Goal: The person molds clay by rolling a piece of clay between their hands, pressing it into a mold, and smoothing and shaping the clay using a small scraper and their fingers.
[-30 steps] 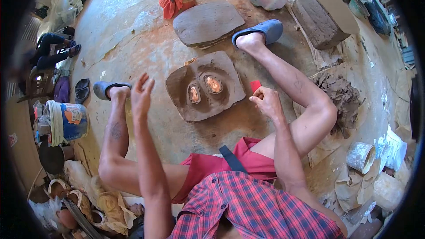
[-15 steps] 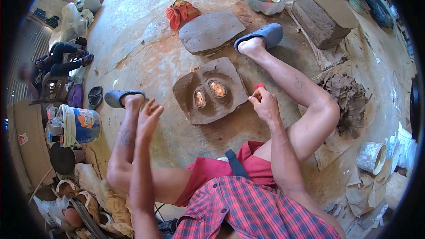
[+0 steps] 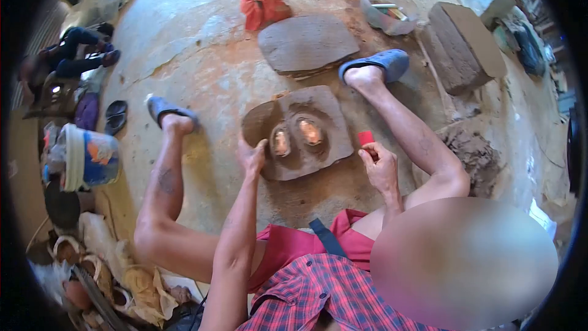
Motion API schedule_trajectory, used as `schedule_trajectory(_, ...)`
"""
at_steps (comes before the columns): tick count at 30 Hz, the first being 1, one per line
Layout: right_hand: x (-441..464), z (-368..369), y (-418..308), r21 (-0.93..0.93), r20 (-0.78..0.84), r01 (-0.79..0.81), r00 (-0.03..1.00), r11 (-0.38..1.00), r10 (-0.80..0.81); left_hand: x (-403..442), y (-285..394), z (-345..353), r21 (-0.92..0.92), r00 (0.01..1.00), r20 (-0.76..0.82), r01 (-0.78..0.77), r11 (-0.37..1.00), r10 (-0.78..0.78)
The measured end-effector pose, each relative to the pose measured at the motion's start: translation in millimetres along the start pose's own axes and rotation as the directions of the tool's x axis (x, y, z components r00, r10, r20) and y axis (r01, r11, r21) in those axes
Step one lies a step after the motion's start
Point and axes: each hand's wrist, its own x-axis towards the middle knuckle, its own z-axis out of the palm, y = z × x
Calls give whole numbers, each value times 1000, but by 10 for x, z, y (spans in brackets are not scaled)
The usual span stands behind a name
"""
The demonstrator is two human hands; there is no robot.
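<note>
A square grey-brown clay slab (image 3: 334,110) lies on the floor between my legs, with two oval hollows that each hold an orange-and-white piece. My left hand (image 3: 251,158) is at the slab's left edge, its thumb on the near rim and its fingers partly hidden at the side. Just right of the slab, my right hand (image 3: 381,168) pinches a small red piece (image 3: 365,138) between thumb and fingers.
Beyond lie a flat clay slab (image 3: 309,43), a red cloth bundle (image 3: 263,11), a clear tub (image 3: 392,21) and a large clay block (image 3: 468,43). Clay scraps (image 3: 474,153) sit right, a bucket (image 3: 92,158) left. A seated person (image 3: 79,55) is far left. A blur covers the lower right.
My left hand has come down from the left and now touches the slab's edge. My right hand still holds the red piece. The camera view has shifted.
</note>
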Motion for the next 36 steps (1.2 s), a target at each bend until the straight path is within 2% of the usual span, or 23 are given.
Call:
schedule_trajectory(2,94,-320,-87,-20,-83,39,996,999,-40,146,-475,123,49,996,-7,-90,995,91)
schedule_trajectory(3,167,-611,-262,-124,-224,105,966,987,-131,106,-123,41,-169,993,81,-75,983,90)
schedule_trajectory(4,224,-903,-427,-235,-339,159,911,959,-234,123,-245,99,-200,996,72,-31,979,46)
schedule_trajectory(5,275,-1223,-541,-221,-482,49,863,974,-153,101,-197,94,-202,998,48,-25,979,36)
schedule_trajectory(6,329,-1534,-591,-176,-608,-44,791,983,-73,23,8,42,29,998,-37,-49,998,50)
schedule_trajectory(8,428,-2217,-420,-355,-737,-158,653,921,-172,-29,160,-4,144,997,-72,36,989,-26)
schedule_trajectory(11,475,-2748,246,-573,-718,-284,627,769,-303,-44,172,30,131,996,-77,46,990,-36)
schedule_trajectory(13,530,-2667,298,-883,-467,-389,682,262,-563,-50,155,91,78,997,-69,44,996,-39)
schedule_trajectory(15,502,-2061,-169,-815,-508,-196,694,546,-510,-34,45,36,72,997,-67,37,997,-32)
schedule_trajectory(16,469,-1601,-272,-355,-660,-313,752,881,1,0,-60,69,41,997,-69,32,999,-29)
schedule_trajectory(17,379,-1284,-553,-386,-453,-315,883,867,119,38,-102,97,-5,997,-79,25,1000,-25)
schedule_trajectory(18,380,-929,-300,-392,-283,-173,957,903,60,39,-60,98,-3,994,-104,22,1000,-23)
schedule_trajectory(19,376,-576,-49,-351,-101,-36,995,936,0,8,1,102,41,995,-96,7,999,-3)
schedule_trajectory(21,300,-32,330,-427,37,-144,984,893,176,-18,46,79,74,994,-104,-9,997,17)
schedule_trajectory(22,255,173,427,-415,62,-112,987,903,151,-6,6,84,61,993,-115,-15,998,22)
schedule_trajectory(24,219,405,530,-662,-205,-152,979,734,19,35,15,24,-87,994,-18,110,990,-112)
schedule_trajectory(25,216,423,516,-665,-184,-124,983,736,-1,22,76,-12,-24,996,-28,89,996,-90)
schedule_trajectory(26,229,419,511,-655,-158,-188,981,732,111,34,118,-41,38,997,-32,70,997,-69)
schedule_trajectory(28,286,367,611,-660,-125,-237,970,713,206,158,-46,-18,8,997,-37,72,997,-71)
schedule_trajectory(30,322,282,786,-644,48,-199,953,739,298,231,-83,-27,-22,996,-29,78,997,-79)
schedule_trajectory(32,356,202,601,-633,84,-124,970,764,227,388,155,-208,-300,962,183,250,921,-202)
schedule_trajectory(34,397,140,36,-455,-91,-195,981,869,172,603,145,-202,-234,980,102,191,953,-171)
schedule_trajectory(36,585,214,-343,-143,-34,-259,966,955,257,841,192,-174,-166,980,195,77,983,-44)
